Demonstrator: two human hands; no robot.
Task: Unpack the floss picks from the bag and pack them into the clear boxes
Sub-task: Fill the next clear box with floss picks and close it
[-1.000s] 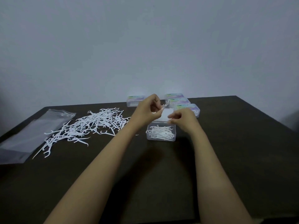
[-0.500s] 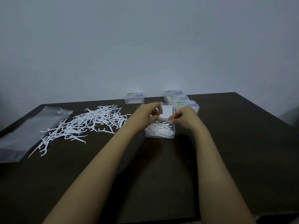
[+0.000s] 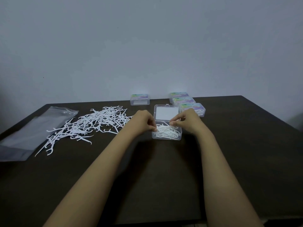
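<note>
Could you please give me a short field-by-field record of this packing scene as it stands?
left hand: pinches the boxed floss picks
right hand: pinches the same picks
open clear box: lid raised, partly filled
loose floss picks: piled left of the box
plastic bag: flat, far left
closed boxes: four at the far edge of the dark table

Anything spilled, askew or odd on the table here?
Nothing stands out. The floss picks lie heaped left of the open box, beside the flat bag, as the task expects; four closed boxes stand behind.
</note>
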